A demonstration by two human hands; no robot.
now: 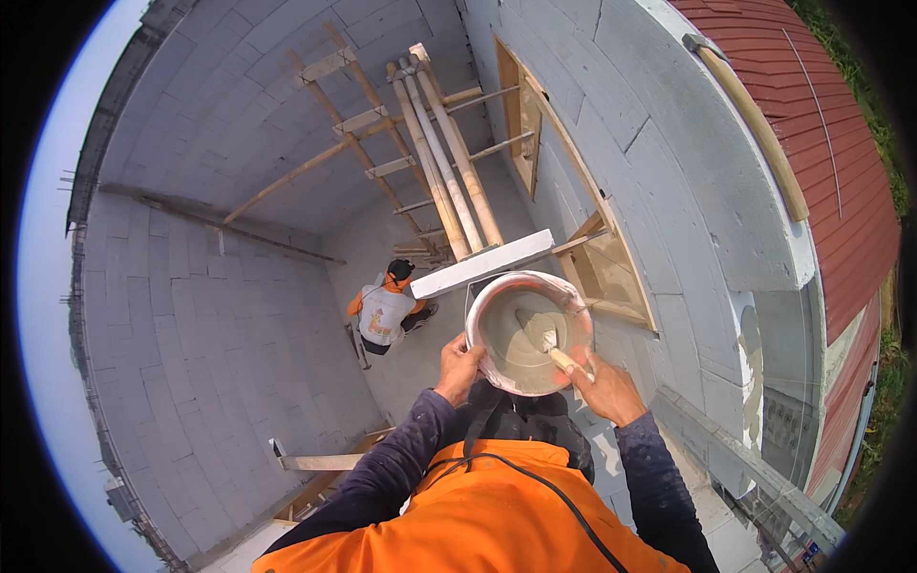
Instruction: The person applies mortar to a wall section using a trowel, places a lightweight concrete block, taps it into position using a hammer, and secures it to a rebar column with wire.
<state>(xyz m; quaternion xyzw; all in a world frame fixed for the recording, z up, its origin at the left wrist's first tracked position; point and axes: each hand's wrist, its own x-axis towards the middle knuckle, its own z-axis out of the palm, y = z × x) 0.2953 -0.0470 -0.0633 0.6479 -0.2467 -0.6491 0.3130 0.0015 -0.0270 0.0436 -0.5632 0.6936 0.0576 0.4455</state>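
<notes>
A round bucket (pixel 526 278) with a pale, mortar-smeared rim is in front of me at the centre. Wet grey mortar (pixel 504 355) lies inside it. My left hand (pixel 459 369) grips the bucket's left rim, fingers closed on the edge. On the other side, my right hand (pixel 609 389) is wrapped round the pale handle of a trowel (pixel 562 359). The trowel's blade points into the bucket, coated with mortar, so its outline blends in. Just beyond the bucket is a long white block or board (pixel 484 265), partly hidden by the rim.
Bamboo poles (pixel 441 158) rise beyond the white piece, with a wooden ladder (pixel 361 124) behind. Far below, a co-worker (pixel 382 310) crouches on the floor. Grey block walls (pixel 210 325) surround the room. A wooden window frame (pixel 611 239) stands at right, a red roof (pixel 821 124) outside.
</notes>
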